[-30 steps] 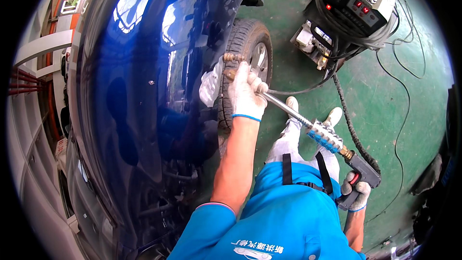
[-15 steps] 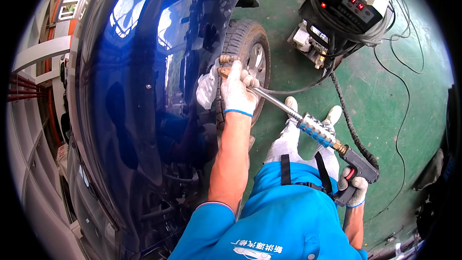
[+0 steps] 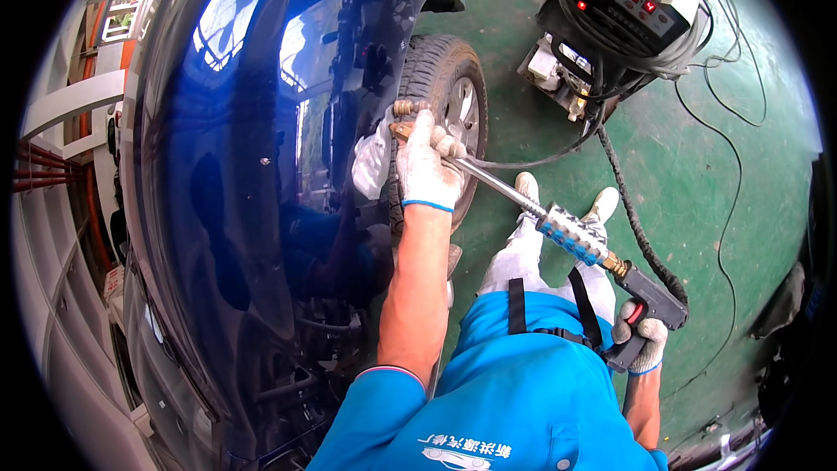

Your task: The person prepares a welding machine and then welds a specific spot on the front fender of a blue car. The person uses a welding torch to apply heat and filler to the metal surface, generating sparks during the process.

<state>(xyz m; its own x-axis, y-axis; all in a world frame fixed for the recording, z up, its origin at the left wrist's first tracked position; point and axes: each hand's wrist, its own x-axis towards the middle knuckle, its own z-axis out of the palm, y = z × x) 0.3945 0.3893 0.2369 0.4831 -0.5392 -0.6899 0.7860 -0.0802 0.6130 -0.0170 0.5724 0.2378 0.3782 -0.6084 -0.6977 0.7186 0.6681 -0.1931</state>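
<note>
So the left hand (image 3: 429,170), in a white knit glove with a blue cuff, has its fingers curled snugly round the front end of a slim shiny steel rod (image 3: 501,185). Poking out past that fist are a ribbed copper-coloured cylinder (image 3: 408,108) and a brownish copper-coloured tip (image 3: 401,131); how they join up inside the fingers, I can't tell. From this angle it's all in front of the black rubber tyre (image 3: 427,61), just beside the glossy dark blue car panel (image 3: 227,139), and I can't tell if anything's touching the paint. A crumpled whitish sheet (image 3: 372,166) sits right there by the panel edge. Follow the rod down and right and you get a silver-and-blue bumpy cylindrical sleeve (image 3: 571,235), a brass fitting (image 3: 615,266), then a black pistol-grip handle (image 3: 652,301). The right hand (image 3: 643,344), gloved too, is wrapped round that grip, fingers bent by the red trigger (image 3: 635,312); can't tell if it's squeezed. A thick dark braided cable (image 3: 629,201) runs from the handle up toward a black-and-white boxy machine (image 3: 632,17) on the green floor (image 3: 680,253), red digits lit up.
</note>
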